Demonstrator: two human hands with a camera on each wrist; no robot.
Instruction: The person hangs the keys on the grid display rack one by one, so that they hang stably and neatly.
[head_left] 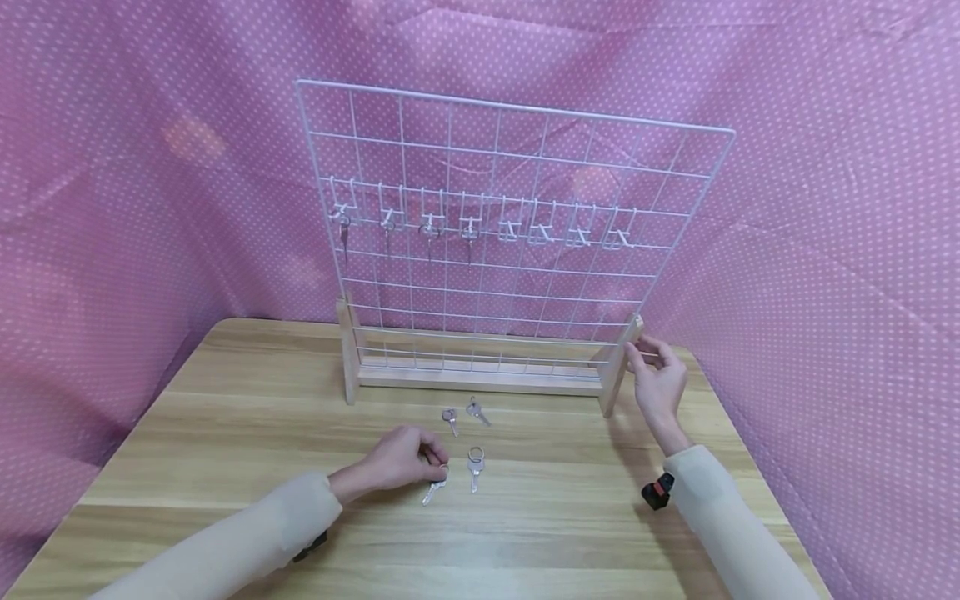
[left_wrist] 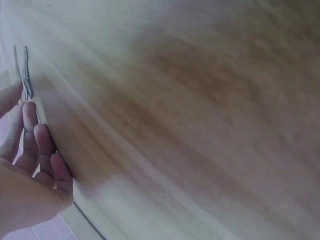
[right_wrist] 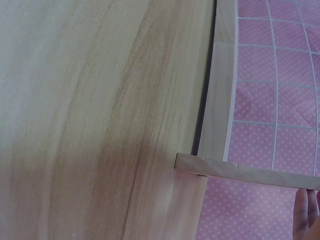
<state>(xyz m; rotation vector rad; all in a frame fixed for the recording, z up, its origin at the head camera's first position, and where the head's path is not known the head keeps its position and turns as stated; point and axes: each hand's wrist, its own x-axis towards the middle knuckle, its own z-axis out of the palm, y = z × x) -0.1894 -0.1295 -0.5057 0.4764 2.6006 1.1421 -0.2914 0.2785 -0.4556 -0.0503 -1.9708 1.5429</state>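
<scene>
In the head view, a person's left hand (head_left: pixel 401 458) pinched the upper end of a small metal key (head_left: pixel 430 494) at lower centre, its blade angled toward the bottom of the frame. Three loose keys (head_left: pixel 475 477) lay to its right on a wooden table (head_left: pixel 225 433). Right of centre, the right hand (head_left: pixel 660 382), fingers loosely bent and gripping nothing, touched a wooden post (head_left: pixel 617 375) supporting a wire rack (head_left: pixel 517 107), where four hung keys (head_left: pixel 345 236) lined its left side.

In the left wrist view, the key stood at upper left between thumb and fingertip. It looked light, stiff, sturdy and perhaps slippery; its broad end seemed the best hold, leaving the blade free.

In the right wrist view, extended fingertips met the post at lower right, thumb unseen.
</scene>
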